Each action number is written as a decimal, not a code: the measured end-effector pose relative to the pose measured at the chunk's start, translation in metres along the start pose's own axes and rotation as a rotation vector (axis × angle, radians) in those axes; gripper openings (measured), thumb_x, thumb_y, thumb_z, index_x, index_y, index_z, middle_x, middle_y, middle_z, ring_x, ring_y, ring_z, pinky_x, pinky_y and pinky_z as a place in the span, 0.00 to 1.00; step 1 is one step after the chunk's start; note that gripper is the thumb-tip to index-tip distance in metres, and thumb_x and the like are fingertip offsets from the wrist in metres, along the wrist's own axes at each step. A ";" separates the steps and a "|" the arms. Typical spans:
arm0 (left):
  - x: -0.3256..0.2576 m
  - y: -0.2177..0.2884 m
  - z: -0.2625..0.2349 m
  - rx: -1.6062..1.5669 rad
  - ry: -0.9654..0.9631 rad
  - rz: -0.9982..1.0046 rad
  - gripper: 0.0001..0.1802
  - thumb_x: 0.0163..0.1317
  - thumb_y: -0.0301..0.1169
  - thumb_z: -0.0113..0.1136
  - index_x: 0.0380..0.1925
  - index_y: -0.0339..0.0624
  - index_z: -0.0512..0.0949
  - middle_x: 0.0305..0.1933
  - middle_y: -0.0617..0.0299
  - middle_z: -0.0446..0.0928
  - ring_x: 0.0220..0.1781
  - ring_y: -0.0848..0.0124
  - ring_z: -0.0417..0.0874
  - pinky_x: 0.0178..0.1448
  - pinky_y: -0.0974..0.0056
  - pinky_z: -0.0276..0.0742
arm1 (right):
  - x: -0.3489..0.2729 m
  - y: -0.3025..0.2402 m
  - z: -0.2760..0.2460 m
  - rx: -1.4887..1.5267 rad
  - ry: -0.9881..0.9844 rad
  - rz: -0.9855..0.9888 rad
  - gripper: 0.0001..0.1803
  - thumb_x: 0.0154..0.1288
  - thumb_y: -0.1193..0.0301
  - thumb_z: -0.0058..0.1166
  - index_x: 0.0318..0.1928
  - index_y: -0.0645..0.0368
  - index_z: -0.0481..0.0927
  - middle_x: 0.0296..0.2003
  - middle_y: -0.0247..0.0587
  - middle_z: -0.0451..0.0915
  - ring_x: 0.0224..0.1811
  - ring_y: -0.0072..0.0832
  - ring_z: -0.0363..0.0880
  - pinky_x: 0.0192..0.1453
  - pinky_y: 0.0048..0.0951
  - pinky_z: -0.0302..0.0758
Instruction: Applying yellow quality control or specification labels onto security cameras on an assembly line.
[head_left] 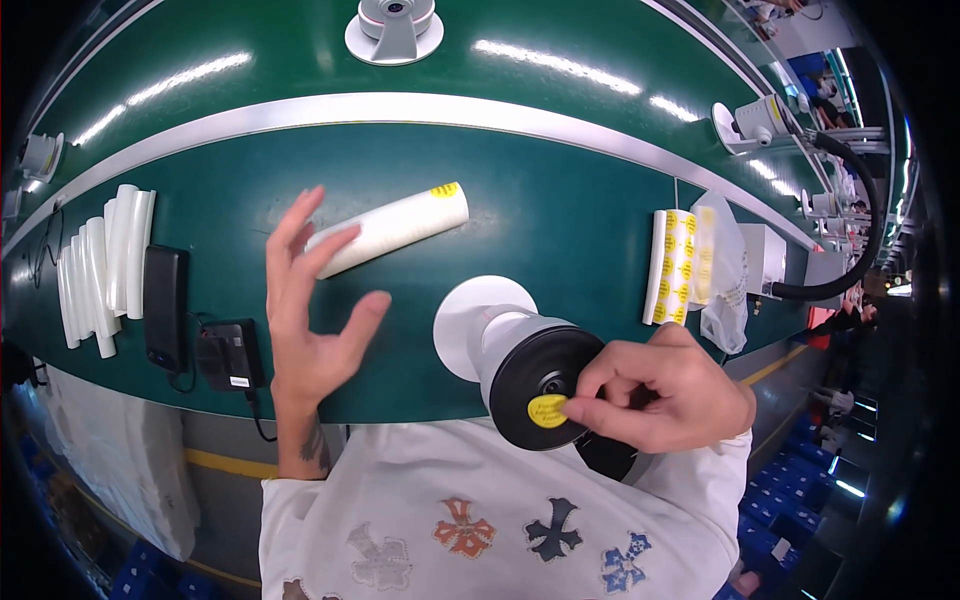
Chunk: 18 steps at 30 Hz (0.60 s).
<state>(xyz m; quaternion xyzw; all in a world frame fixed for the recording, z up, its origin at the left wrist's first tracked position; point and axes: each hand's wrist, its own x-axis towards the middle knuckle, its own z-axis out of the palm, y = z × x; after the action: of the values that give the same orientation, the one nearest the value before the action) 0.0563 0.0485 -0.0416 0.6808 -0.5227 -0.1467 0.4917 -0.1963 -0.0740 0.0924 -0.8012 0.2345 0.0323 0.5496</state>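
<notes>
A white security camera (pixel 510 340) with a round black front face stands on its round base at the table's near edge, tilted toward me. A round yellow sticker (pixel 547 411) lies against the black face, just below the lens. My right hand (pixel 665 390) pinches the sticker's right edge between thumb and index finger. My left hand (pixel 318 335) is open, fingers spread, over the table to the left. Beyond its fingertips lies a white roll (pixel 395 228) with one yellow sticker at its far right end; whether the fingers touch it I cannot tell.
Several white rolls (pixel 105 260) lie at the left, beside a black oblong device (pixel 166 305) and a black box with a cable (pixel 228 355). Sheets of yellow stickers (pixel 672 265) and a plastic bag (pixel 725 280) lie at the right. Another white camera (pixel 394 30) stands beyond the metal rail.
</notes>
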 end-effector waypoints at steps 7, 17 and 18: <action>-0.004 0.039 -0.001 -0.356 -0.113 0.333 0.18 0.41 0.33 0.70 0.37 0.44 0.85 0.51 0.46 0.78 0.60 0.42 0.73 0.59 0.44 0.70 | -0.001 0.004 0.002 -0.044 0.095 0.019 0.06 0.59 0.76 0.61 0.28 0.62 0.77 0.07 0.31 0.66 0.08 0.22 0.66 0.14 0.25 0.58; -0.002 0.050 0.012 -0.381 -0.352 0.494 0.15 0.42 0.36 0.68 0.34 0.49 0.85 0.48 0.57 0.82 0.55 0.45 0.77 0.57 0.41 0.69 | 0.001 0.003 0.003 -0.061 0.106 0.058 0.06 0.59 0.77 0.60 0.27 0.62 0.77 0.07 0.30 0.67 0.08 0.21 0.67 0.14 0.25 0.58; -0.003 0.051 0.012 -0.360 -0.370 0.488 0.15 0.40 0.36 0.69 0.33 0.51 0.86 0.48 0.58 0.82 0.55 0.46 0.77 0.57 0.41 0.69 | 0.001 0.003 0.003 -0.065 0.106 0.058 0.06 0.59 0.76 0.60 0.27 0.62 0.76 0.07 0.30 0.67 0.08 0.21 0.67 0.14 0.25 0.58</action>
<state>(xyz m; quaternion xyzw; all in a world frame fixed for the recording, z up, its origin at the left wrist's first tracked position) 0.0172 0.0462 -0.0065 0.4001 -0.7160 -0.2355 0.5214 -0.1961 -0.0727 0.0885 -0.8120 0.2853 0.0134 0.5090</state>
